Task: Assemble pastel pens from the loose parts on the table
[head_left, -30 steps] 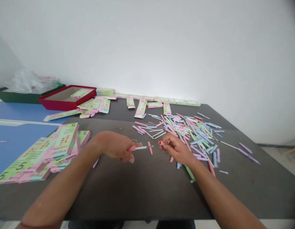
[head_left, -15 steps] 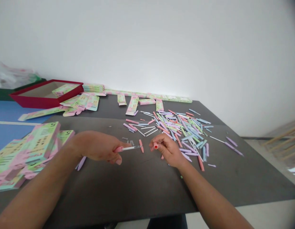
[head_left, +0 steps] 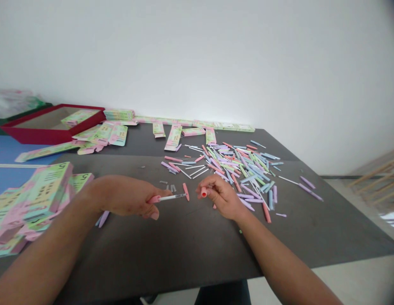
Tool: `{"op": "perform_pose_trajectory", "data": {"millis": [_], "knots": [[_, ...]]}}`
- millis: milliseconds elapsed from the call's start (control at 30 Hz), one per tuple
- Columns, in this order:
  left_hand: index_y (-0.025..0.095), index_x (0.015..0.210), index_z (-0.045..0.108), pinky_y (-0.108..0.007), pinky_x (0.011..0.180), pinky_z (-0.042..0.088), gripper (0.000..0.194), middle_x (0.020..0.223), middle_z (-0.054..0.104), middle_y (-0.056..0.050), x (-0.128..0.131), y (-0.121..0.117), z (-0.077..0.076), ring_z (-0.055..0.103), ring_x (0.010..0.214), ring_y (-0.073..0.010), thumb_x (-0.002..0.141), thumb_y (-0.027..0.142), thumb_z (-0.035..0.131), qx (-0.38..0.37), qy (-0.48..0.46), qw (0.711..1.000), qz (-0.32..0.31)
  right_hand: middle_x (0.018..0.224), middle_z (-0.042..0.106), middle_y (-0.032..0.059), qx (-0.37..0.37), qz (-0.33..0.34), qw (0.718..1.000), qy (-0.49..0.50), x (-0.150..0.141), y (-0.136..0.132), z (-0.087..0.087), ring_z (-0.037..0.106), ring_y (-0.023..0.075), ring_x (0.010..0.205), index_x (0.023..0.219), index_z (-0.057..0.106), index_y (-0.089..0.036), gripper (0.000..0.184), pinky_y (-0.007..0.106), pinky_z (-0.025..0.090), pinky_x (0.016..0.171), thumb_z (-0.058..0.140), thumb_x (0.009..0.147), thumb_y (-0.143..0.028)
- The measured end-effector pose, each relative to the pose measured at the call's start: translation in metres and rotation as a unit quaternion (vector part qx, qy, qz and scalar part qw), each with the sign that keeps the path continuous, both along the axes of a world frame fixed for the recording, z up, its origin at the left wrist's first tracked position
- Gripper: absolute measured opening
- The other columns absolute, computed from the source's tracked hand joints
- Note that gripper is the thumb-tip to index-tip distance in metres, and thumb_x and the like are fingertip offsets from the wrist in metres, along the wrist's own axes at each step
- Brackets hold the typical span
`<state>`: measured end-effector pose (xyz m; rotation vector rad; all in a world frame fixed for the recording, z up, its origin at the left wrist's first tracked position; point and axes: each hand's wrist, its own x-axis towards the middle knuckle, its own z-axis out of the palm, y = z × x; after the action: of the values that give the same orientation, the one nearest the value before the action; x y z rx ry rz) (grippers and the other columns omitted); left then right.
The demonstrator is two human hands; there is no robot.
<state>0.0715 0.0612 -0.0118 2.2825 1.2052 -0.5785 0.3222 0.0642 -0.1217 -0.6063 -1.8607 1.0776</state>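
Note:
In my left hand (head_left: 133, 195) is a pink pen part with a white refill (head_left: 171, 197) sticking out of it to the right. The refill's tip reaches close to a pink pen piece (head_left: 185, 192) lying on the dark table. Across a gap, my right hand (head_left: 220, 197) pinches a hollow pink pen barrel (head_left: 203, 192), its open end facing me and slightly left. Behind the right hand spreads a loose heap of pastel pen parts (head_left: 244, 165). Small clear plastic pieces (head_left: 171, 187) lie just beyond the left fingertips.
Stacked pastel boxes (head_left: 47, 195) stand at the left beside my forearm. A dark red box (head_left: 34, 136) holds more cartons at the back left. Flat boxes (head_left: 174, 137) lie along the wall side. Purple and white pen parts (head_left: 311, 192) are at the far right.
The whole scene has shifted slightly left as the view turned a little. Both hands keep the same grips, with the refill and the barrel still apart.

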Motion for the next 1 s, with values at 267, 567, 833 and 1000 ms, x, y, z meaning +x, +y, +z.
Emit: {"op": "perform_pose_trajectory", "data": {"millis": [267,567,833,1000], "knots": [[0.027,0.118,0.060,-0.026,0.057,0.042,0.043,0.079,0.069,0.001,0.004,-0.001,0.004,0.060,0.065,-0.0196,0.075,0.031,0.054,-0.050,-0.010,0.999,0.020,0.074,0.050,-0.0016,-0.010,-0.049,0.996,-0.077,0.001,-0.001,0.000,0.049,0.0110,0.062,0.097,0.049,-0.020,0.012,0.023,0.042,0.055,0.047,0.092,-0.030],[0.024,0.123,0.056,-0.024,0.056,0.039,0.045,0.078,0.068,0.001,0.005,-0.002,0.006,0.060,0.069,-0.0180,0.077,0.026,0.056,-0.076,-0.031,0.996,0.025,0.075,0.049,-0.0013,0.058,-0.128,0.990,-0.016,0.010,-0.005,0.009,0.049,0.0118,0.062,0.098,0.052,-0.023,0.008,0.022,0.040,0.050,0.050,0.090,-0.025],[0.022,0.113,0.060,-0.025,0.052,0.037,0.037,0.073,0.068,0.000,0.008,-0.002,0.002,0.057,0.059,-0.0171,0.078,0.034,0.057,-0.065,-0.002,0.998,0.021,0.090,0.054,0.0019,0.159,-0.151,0.973,-0.069,0.016,-0.014,0.022,0.054,0.0142,0.077,0.101,0.053,-0.023,0.015,0.026,0.045,0.066,0.051,0.088,-0.016],[0.023,0.118,0.058,-0.025,0.055,0.039,0.041,0.079,0.069,-0.002,0.009,-0.002,0.003,0.059,0.067,-0.0194,0.079,0.035,0.056,-0.057,0.008,0.998,0.026,0.089,0.056,0.0018,0.188,-0.161,0.965,-0.090,0.015,-0.017,0.027,0.056,0.0148,0.078,0.101,0.054,-0.024,0.016,0.027,0.045,0.069,0.051,0.088,-0.014]]}}
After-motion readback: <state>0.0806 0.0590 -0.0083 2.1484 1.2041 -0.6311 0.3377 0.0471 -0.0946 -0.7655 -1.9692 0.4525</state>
